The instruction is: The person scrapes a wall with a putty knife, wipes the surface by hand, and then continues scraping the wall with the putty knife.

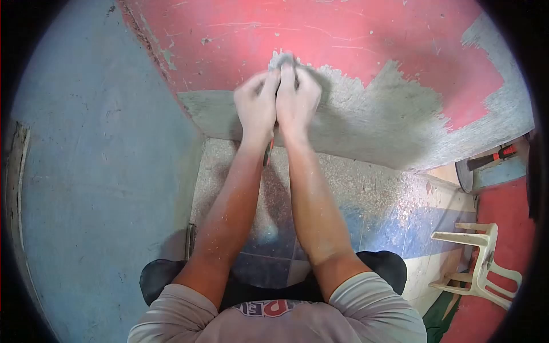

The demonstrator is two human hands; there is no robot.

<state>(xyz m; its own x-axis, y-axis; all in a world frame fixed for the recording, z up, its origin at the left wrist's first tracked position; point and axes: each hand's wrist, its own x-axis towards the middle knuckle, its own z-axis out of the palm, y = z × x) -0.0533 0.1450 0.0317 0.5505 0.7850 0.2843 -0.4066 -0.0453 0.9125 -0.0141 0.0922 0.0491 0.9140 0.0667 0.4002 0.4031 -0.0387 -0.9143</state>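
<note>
My left hand point(255, 103) and my right hand point(298, 98) are pressed side by side against the wall, fingers closed around what looks like a scraper point(267, 153). Its red-and-black handle end shows below my wrists; most of it is hidden by my hands. A blurred grey tip sits above my fingers, at the lower edge of the red paint point(331, 34). Below and right of the hands, bare grey wall point(394, 120) shows with a jagged paint edge. Pale dust coats both hands and forearms.
A blue wall point(103, 160) stands close on the left. Paint flakes point(394, 200) litter the speckled and blue-tiled floor. At the right are a white plastic chair point(483, 257) lying tipped and a tool with a red-and-black handle point(500, 154). My knees are bent below.
</note>
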